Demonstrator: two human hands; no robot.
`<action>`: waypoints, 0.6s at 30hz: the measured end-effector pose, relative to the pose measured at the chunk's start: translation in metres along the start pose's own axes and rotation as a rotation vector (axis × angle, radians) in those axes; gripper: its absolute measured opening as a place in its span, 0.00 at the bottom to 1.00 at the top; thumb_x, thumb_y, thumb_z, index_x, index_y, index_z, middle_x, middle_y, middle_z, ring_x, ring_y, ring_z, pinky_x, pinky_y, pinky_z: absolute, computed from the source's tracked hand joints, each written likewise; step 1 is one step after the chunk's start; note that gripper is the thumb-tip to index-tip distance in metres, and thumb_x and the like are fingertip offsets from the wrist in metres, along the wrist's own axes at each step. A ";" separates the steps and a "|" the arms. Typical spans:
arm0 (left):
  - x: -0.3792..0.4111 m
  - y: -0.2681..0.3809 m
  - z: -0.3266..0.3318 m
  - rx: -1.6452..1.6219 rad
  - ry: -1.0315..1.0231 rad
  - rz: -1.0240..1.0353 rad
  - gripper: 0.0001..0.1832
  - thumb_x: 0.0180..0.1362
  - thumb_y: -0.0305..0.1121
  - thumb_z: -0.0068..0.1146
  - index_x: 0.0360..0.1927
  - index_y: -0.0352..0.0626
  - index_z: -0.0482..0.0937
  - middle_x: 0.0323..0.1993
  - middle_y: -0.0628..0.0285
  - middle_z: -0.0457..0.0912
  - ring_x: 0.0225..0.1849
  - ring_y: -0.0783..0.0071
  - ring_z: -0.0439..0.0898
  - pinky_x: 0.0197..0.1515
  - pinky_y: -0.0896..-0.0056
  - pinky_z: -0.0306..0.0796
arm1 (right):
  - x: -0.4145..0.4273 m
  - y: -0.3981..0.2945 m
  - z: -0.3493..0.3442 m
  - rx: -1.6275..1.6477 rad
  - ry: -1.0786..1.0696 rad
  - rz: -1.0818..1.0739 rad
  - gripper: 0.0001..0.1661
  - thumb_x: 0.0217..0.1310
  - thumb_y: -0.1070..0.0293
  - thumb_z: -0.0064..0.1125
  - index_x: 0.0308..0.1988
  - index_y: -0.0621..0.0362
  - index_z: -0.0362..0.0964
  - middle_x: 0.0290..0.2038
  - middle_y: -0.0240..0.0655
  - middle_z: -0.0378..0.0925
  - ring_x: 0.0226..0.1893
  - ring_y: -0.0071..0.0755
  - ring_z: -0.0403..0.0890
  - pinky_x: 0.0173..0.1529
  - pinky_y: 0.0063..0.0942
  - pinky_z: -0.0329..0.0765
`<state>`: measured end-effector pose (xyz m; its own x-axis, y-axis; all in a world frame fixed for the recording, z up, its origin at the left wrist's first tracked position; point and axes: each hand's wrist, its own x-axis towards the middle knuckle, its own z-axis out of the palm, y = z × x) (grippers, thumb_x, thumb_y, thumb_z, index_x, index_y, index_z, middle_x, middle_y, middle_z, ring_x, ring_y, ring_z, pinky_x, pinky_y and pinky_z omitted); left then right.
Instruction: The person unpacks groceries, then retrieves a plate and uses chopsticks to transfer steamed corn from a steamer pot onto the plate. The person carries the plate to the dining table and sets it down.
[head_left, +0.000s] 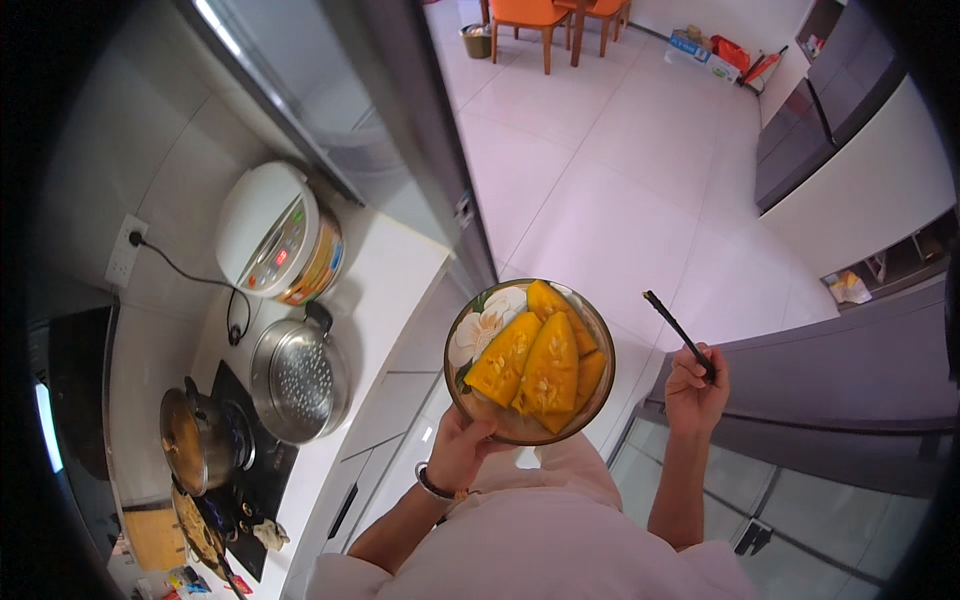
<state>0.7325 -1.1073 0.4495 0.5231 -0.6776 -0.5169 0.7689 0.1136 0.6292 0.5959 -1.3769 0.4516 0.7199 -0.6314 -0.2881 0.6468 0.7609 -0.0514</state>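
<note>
My left hand (461, 448) grips the near rim of a round floral plate (480, 330), thumb on top. On the plate lie several orange pumpkin wedges (551, 367), with seeds on their flesh. To the right, apart from the plate, my right hand (697, 382) is closed around dark chopsticks (675, 324) that point up and to the left; whether there is one stick or a pair is hard to tell.
Left, a white counter (397, 262) holds a plugged-in rice cooker (277, 232), a perforated steel steamer (300, 382), a lidded pot (195, 442) and a frying pan (196, 525) on a gas stove (262, 480). A sliding door's frame (450, 165) stands ahead. Orange chairs (529, 13) are farther off.
</note>
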 end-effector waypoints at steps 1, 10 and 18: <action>0.017 0.004 0.008 -0.004 -0.019 -0.009 0.22 0.56 0.22 0.44 0.55 0.33 0.59 0.50 0.53 0.70 0.47 0.61 0.76 0.43 0.63 0.78 | 0.013 -0.008 0.004 -0.004 0.007 -0.017 0.13 0.61 0.70 0.42 0.27 0.68 0.66 0.23 0.34 0.63 0.24 0.25 0.64 0.21 0.14 0.66; 0.157 0.031 0.111 -0.009 -0.079 -0.022 0.21 0.58 0.27 0.45 0.55 0.35 0.60 0.50 0.55 0.71 0.47 0.64 0.76 0.43 0.63 0.77 | 0.118 -0.097 0.033 -0.045 0.037 -0.169 0.13 0.59 0.71 0.44 0.26 0.69 0.69 0.23 0.37 0.69 0.24 0.28 0.67 0.22 0.16 0.67; 0.316 0.066 0.183 -0.060 -0.152 -0.024 0.19 0.55 0.21 0.41 0.53 0.34 0.62 0.48 0.53 0.72 0.45 0.64 0.77 0.42 0.64 0.78 | 0.238 -0.150 0.047 -0.002 0.027 -0.277 0.13 0.60 0.71 0.43 0.26 0.68 0.69 0.23 0.37 0.68 0.23 0.28 0.64 0.22 0.17 0.64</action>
<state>0.8815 -1.4465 0.4337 0.4458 -0.7824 -0.4349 0.8037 0.1359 0.5793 0.6824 -1.6480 0.4352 0.5085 -0.8113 -0.2885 0.8177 0.5600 -0.1336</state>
